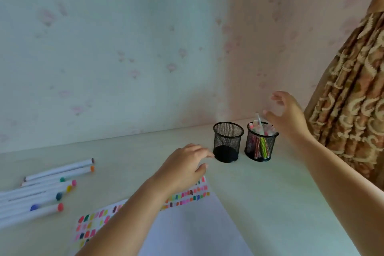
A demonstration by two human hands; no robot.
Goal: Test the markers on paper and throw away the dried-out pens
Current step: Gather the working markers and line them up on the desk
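hands over two mesh cups at the back of the desk (291, 193)
my right hand (287, 115) hovers above the full cup (260, 143), fingers spread and loose, holding nothing; the cup is packed with upright markers (262, 145). my left hand (186, 165) is relaxed and empty too, fingertips just beside the base of the empty cup (227, 141). loose markers (41, 191) lie side by side at the left, near the paper (187, 226) with its rows of colour swatches.

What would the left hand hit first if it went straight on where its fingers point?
Probably the empty cup: fingertips of the left hand point at its base, close by. Depth is unclear, so they might pass just in front.
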